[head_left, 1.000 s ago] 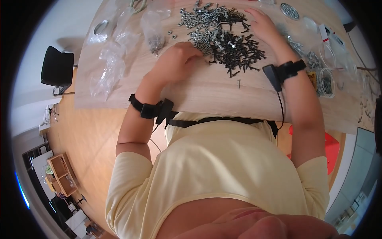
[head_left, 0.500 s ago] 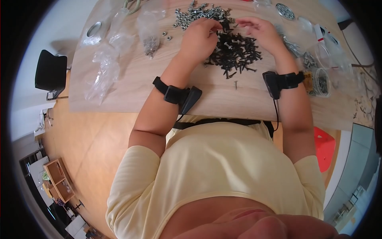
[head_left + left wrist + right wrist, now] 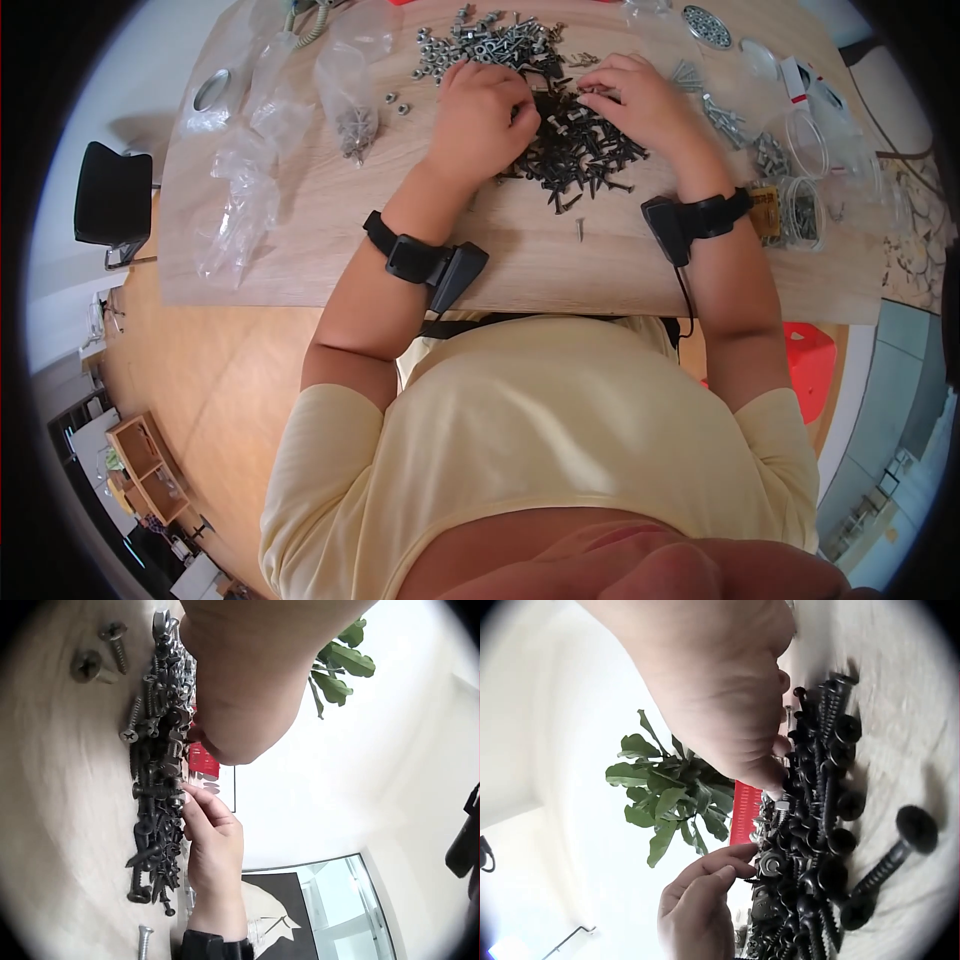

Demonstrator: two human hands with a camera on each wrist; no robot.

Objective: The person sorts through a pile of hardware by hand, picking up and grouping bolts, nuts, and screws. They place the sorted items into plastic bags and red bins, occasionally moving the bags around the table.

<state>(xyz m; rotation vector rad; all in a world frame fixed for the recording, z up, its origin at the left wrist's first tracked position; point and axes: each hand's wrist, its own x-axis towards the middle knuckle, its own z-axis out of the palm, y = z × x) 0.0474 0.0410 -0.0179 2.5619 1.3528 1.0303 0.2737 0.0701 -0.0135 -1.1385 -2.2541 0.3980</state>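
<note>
Black screws [image 3: 590, 150] lie heaped beside silver nuts and bolts [image 3: 490, 40]. Over the heap's left side, my left hand [image 3: 480, 125] has its fingers curled; in the right wrist view the thumb and forefinger of that left hand [image 3: 705, 900] pinch a small dark screw [image 3: 751, 880]. My right hand [image 3: 640, 108] reaches in from the right, and its thumb and forefinger pinch a small bolt by a silver hex head [image 3: 782, 805]. The left wrist view shows this right hand [image 3: 216, 851] low at the heap's edge. Some left fingertips are hidden.
Clear plastic bags [image 3: 245, 185] and a bag of small hardware [image 3: 355, 130] lie left. A round perforated metal piece [image 3: 707, 27], loose silver bolts [image 3: 725, 118] and clear round containers [image 3: 803, 215] are right. One screw [image 3: 580, 230] lies near the front edge.
My left hand has moved right, from beside the heap to over it. My right hand has come down toward the black screws, its thumb and fingers drawn together. The head view has shifted slightly.
</note>
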